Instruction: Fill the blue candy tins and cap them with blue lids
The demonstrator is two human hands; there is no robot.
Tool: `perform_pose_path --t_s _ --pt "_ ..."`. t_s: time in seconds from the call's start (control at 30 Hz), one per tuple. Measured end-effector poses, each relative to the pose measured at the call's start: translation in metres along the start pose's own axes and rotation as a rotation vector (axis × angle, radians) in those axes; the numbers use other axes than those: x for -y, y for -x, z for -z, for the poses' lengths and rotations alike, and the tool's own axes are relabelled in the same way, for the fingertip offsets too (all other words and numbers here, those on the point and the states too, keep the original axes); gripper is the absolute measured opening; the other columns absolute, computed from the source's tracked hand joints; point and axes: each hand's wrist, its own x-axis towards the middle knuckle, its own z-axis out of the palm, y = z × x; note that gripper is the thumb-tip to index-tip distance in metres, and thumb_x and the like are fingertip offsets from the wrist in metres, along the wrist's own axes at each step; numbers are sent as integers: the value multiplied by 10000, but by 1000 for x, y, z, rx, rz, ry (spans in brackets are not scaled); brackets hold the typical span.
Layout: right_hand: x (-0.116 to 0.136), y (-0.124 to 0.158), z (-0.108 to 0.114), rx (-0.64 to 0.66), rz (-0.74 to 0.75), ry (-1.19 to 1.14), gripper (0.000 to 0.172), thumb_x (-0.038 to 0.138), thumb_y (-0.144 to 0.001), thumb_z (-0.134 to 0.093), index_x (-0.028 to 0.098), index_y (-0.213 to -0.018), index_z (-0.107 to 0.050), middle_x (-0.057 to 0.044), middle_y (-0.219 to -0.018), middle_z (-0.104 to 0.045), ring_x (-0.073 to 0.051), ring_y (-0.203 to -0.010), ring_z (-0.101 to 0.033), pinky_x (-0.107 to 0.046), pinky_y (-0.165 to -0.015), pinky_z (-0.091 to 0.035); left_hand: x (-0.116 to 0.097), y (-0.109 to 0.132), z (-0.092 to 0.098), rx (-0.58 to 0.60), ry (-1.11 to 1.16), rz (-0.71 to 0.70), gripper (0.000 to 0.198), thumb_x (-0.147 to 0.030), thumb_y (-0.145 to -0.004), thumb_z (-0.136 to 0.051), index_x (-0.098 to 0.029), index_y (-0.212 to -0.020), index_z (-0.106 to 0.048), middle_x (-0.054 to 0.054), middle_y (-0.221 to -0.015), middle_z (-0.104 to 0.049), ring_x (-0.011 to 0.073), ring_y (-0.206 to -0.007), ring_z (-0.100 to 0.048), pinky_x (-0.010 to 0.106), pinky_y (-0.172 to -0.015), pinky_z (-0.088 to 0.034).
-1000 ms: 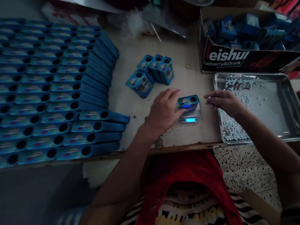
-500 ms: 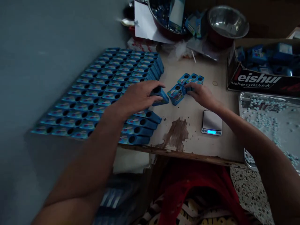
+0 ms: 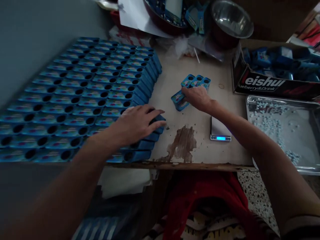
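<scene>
Small blue printed boxes, each with a dark round hole in its top, stand in tight rows [image 3: 82, 91] on the left of the table. My left hand [image 3: 137, 123] is at the right edge of these rows, thumb and fingers around a blue box [image 3: 160, 119] lined up with them. Mid-table, my right hand [image 3: 198, 98] has its fingertips closed at the corner of another blue box [image 3: 179, 100]; its palm hides part of that box. Just behind it, a short row of three similar boxes [image 3: 188, 80] stands partly covered by the same hand.
A digital scale [image 3: 220, 129] with a lit display lies under my right forearm. To the right are a metal tray [image 3: 300, 130] of pale pellets and a black carton [image 3: 270, 83] full of blue boxes. A steel bowl [image 3: 232, 20] and plastic bags [image 3: 177, 46] sit at the back.
My left hand has brought its box down and toward me, onto the edge of the rows. My right hand has shifted onto the nearer loose box. The view has turned slightly.
</scene>
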Motion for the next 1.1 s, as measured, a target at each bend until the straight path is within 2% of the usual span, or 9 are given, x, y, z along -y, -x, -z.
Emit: perform_pose_path --t_s 0.1,0.27,0.43,0.63,0.73,0.8,0.9,1.0,1.1 --pt "0 27 18 -54 -55 22 290 310 -1079 -572 154 -1247 -749 -180 -1133 -800 -343 -1093 -738 -405 -874 -524 -24 6 -5 66 -105 118 511 -251 -1138 -316 -154 -1501 -663 248 -1544 -608 429 -1490 -536 666 -1140 -503" --pt "-17 121 45 -52 -221 40 255 369 -1063 -592 207 -1101 -785 -108 -976 -803 -256 -870 -710 -345 -726 -412 -37 11 -8 12 -83 185 494 -273 -1148 -382 -140 -1557 -624 281 -1686 -473 517 -1580 -444 780 -1184 -430" --pt "-34 185 15 31 -411 -13 253 390 -1079 -624 196 -1134 -777 -112 -972 -822 -234 -805 -692 -341 -681 -332 -61 13 -3 -156 -51 94 500 -360 -1144 -447 -107 -1525 -650 324 -1665 -474 534 -1582 -441 783 -1224 -385" --pt "-76 219 -16 -186 -413 -377 245 407 -1037 -708 210 -1174 -759 -24 -850 -756 -171 -744 -617 -313 -689 -363 -96 10 -7 -202 75 5 462 -372 -1131 -470 -172 -1492 -678 276 -1653 -517 502 -1583 -458 770 -1282 -324" --pt "-121 258 -16 -249 -510 -463 256 417 -1050 -669 183 -995 -757 -9 -757 -680 -155 -699 -562 -315 -680 -378 -96 14 -16 -210 151 -6 579 -362 -1124 -485 -319 -1700 -449 222 -1732 -436 485 -1635 -380 788 -1295 -285" --pt "-148 295 -24 -164 -570 -431 268 427 -1035 -700 172 -965 -744 -21 -760 -673 -160 -690 -554 -321 -676 -395 -94 18 -21 -199 178 -14 703 -350 -1122 -483 -411 -1775 -232 202 -1779 -363 485 -1665 -315 816 -1283 -272" --pt "-165 348 -51 16 -508 -314 403 448 -960 -830 154 -1209 -712 -105 -1011 -755 -215 -813 -648 -333 -717 -475 -95 19 -27 -180 206 -24 720 -346 -1122 -471 -437 -1778 -189 204 -1783 -354 499 -1665 -305 858 -1261 -244" --pt "-161 381 -78 154 -307 -138 637 554 -950 -830 179 -1424 -627 -147 -1159 -741 -288 -965 -683 -364 -777 -534 -105 15 -29 -180 227 1 639 -338 -1104 -521 -384 -1726 -383 197 -1760 -404 488 -1643 -364 849 -1283 -208" --pt "-159 388 -90 180 -113 -29 696 644 -951 -788 273 -1512 -611 -152 -1246 -704 -309 -1034 -657 -374 -801 -540 -117 12 -27 -199 222 49 532 -314 -1076 -574 -340 -1607 -567 183 -1702 -496 455 -1604 -448 811 -1317 -196"
